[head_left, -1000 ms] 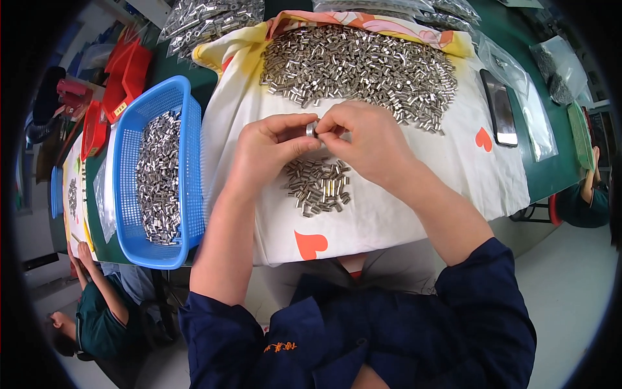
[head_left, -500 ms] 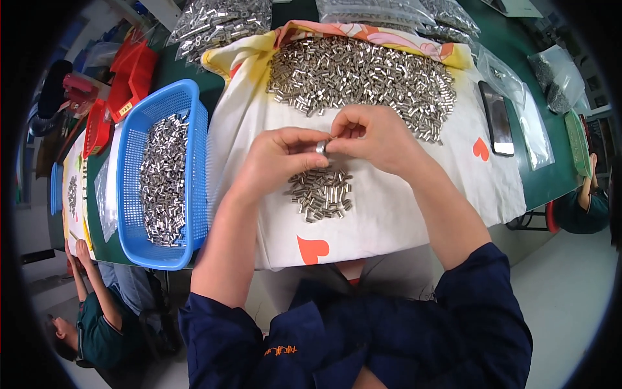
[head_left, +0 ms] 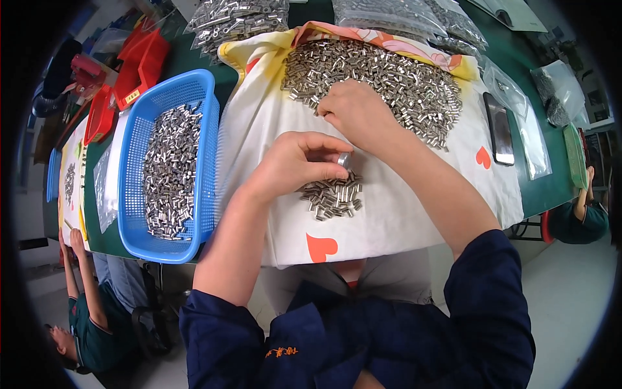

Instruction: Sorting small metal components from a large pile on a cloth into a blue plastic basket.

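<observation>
Pinching a short, round, silver-coloured metal piece (head_left: 345, 159) between thumb and fingertips, we hold it in our left hand (head_left: 304, 163), just above a small heap of short, silvery metal cylinders (head_left: 332, 198). The piece looks wider than those cylinders, with a pale, curved side that catches the light; it is too small and too covered to tell whether it is hollow. The cylinders below it are smooth and shiny, some with bright highlights, others darker grey, tumbled at all angles.

Our right hand (head_left: 359, 111) is at the lower left edge of a large, spread-out heap of similar silvery cylinders (head_left: 389, 78); its grip is curled, thumb close to the fingers, and we cannot tell whether it pinches anything.

Both heaps lie on a white cloth with red hearts and a yellow edge (head_left: 414, 214), spread over a dark green surface (head_left: 540, 194). At our left stands a blue, perforated plastic basket (head_left: 207, 152) with more metal pieces inside.
</observation>
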A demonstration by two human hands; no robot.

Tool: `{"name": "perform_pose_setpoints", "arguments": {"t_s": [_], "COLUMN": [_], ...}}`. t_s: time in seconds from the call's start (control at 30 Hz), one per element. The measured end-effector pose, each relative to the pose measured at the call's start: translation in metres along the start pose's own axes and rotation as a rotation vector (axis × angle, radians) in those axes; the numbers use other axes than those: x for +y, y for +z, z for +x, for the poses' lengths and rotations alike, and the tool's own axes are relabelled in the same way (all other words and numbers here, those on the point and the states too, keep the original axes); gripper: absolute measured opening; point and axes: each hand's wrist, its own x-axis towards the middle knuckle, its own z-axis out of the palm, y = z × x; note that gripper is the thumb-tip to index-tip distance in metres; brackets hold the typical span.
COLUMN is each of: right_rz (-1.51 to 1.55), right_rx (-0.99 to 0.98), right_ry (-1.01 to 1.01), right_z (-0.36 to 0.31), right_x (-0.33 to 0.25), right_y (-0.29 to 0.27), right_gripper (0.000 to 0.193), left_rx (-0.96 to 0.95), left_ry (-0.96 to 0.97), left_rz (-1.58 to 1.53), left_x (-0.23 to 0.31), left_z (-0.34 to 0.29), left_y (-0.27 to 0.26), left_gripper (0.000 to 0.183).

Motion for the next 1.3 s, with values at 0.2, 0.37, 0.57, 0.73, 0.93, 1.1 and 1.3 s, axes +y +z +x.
{"name": "perform_pose_setpoints", "arguments": {"t_s": [0.2, 0.37, 0.57, 0.73, 0.93, 1.1, 1.3], "right_rz": [0.154, 0.745, 0.858, 0.763, 0.646, 0.416, 0.674], "right_rx": [0.048, 0.044, 0.023, 0.054, 0.098, 0.205, -0.089], "right_ry": [0.251, 0.604, 0.474, 0.437, 0.372, 0.159, 0.389], "right_z": [-0.012, -0.033, -0.041, -0.040, -0.041, -0.042, -0.040], "right_x": [-0.007, -0.013, -0.022, -0.027, -0.033, -0.031, -0.026], "right_y": [-0.013, -0.040, -0.036, -0.035, -0.033, -0.029, -0.043], "right_gripper": [0.009, 0.011, 0.011, 0.012, 0.009, 0.009, 0.012], "left_rx": [-0.042, 0.040, 0.168, 0.170, 0.178, 0.243, 0.143], "left_ry": [0.030, 0.053, 0.159, 0.149, 0.135, 0.122, 0.069], "left_rz": [0.195, -0.027, -0.250, -0.191, -0.195, -0.112, -0.075], "left_x": [-0.003, -0.004, -0.010, -0.009, -0.010, -0.007, -0.002], "left_z": [0.000, 0.004, 0.008, 0.008, 0.008, 0.007, 0.005], "left_y": [0.002, 0.000, -0.009, -0.009, -0.008, -0.005, -0.003], "left_gripper": [0.033, 0.031, 0.033, 0.033, 0.031, 0.031, 0.033]}}
